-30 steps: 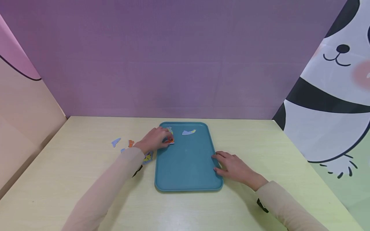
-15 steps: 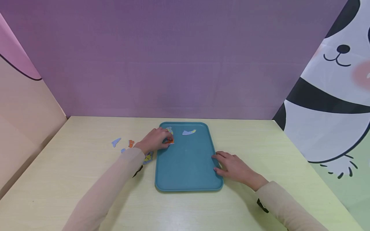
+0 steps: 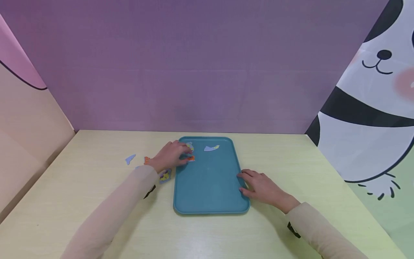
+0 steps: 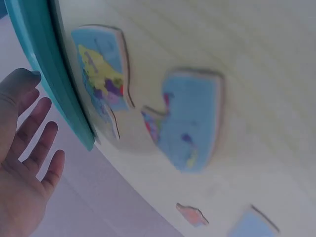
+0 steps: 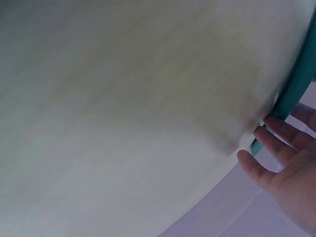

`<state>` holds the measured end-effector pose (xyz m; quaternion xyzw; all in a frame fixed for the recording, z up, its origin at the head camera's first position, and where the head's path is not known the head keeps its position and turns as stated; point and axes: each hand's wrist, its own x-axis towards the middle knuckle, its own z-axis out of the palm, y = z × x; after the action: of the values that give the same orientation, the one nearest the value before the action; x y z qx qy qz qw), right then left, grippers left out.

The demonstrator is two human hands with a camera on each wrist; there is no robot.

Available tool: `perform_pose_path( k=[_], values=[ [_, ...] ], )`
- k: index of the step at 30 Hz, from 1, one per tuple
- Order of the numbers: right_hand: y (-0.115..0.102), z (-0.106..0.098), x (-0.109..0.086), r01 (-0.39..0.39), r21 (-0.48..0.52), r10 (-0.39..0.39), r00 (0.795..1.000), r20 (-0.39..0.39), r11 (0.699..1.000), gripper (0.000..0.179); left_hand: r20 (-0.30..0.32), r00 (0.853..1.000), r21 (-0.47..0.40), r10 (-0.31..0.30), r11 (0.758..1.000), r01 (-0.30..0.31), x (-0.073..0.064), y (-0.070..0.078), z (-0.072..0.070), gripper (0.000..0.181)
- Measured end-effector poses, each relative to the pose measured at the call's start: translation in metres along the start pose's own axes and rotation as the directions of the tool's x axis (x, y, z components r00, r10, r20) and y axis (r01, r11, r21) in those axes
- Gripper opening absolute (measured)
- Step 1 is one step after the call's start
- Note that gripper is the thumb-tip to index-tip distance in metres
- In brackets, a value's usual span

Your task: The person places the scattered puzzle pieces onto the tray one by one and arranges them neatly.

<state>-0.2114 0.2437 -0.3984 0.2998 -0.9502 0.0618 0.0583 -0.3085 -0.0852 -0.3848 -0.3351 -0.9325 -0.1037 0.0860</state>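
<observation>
A blue-green tray lies on the table between both hands. My left hand reaches over its left rim, fingers loosely bent beside an orange puzzle piece. In the left wrist view, the fingers are spread with nothing between them. Two more puzzle pieces lie in the tray's far part: a blue-and-yellow piece and a pale blue piece. At the right rim rests my right hand, its fingers fairly straight against the edge.
Left of the tray, several map-patterned wooden puzzle pieces lie on the table, among them a yellow-and-purple piece, a pale blue piece and an orange piece, partly behind my left wrist. A purple backdrop stands behind the table.
My left hand has loosened from the orange puzzle piece and drawn slightly left, leaving the piece in the tray. My right hand has stayed on the rim.
</observation>
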Motion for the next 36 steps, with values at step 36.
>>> perform_pose_path(
  k=[36],
  values=[
    [-0.001,0.001,0.001,-0.017,0.009,0.017,1.000,0.013,1.000,0.045,-0.061,0.997,0.023,-0.053,0.998,0.054,-0.060,-0.010,-0.019,0.028]
  ],
)
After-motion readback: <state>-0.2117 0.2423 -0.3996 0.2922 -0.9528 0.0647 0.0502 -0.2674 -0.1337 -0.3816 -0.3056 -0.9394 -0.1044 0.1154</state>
